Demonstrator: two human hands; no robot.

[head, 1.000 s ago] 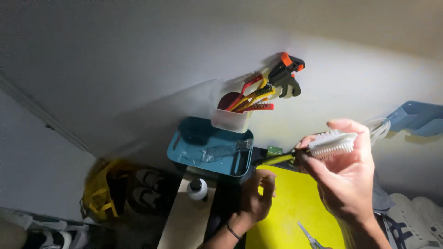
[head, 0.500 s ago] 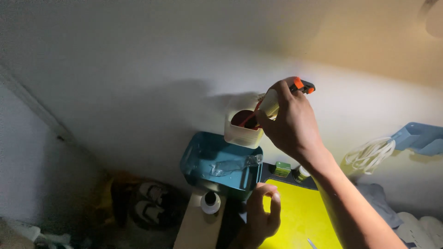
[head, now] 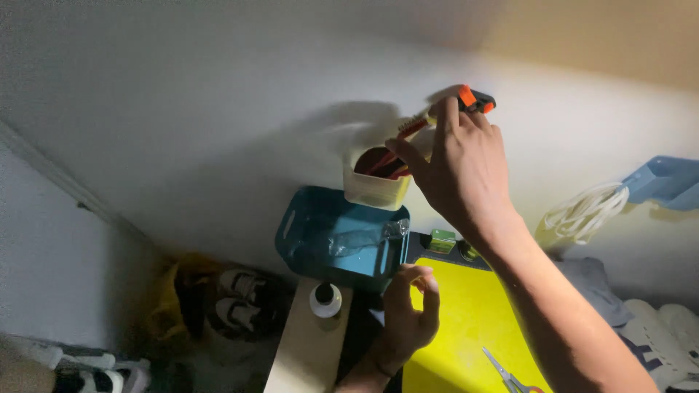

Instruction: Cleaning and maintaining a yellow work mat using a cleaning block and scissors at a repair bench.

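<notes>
- A dim corner is seen; a pale wall point(head: 218, 109) backs a yellow board point(head: 466, 320).
- The right hand point(head: 455, 164) is closed on tool handles point(head: 477, 98) inside a white cup point(head: 375, 191).
- The left hand point(head: 409, 314) is held loosely curled, empty, at the teal tray point(head: 306, 233) edge.
- Scissors point(head: 506, 375) lie near the board's front edge.
</notes>
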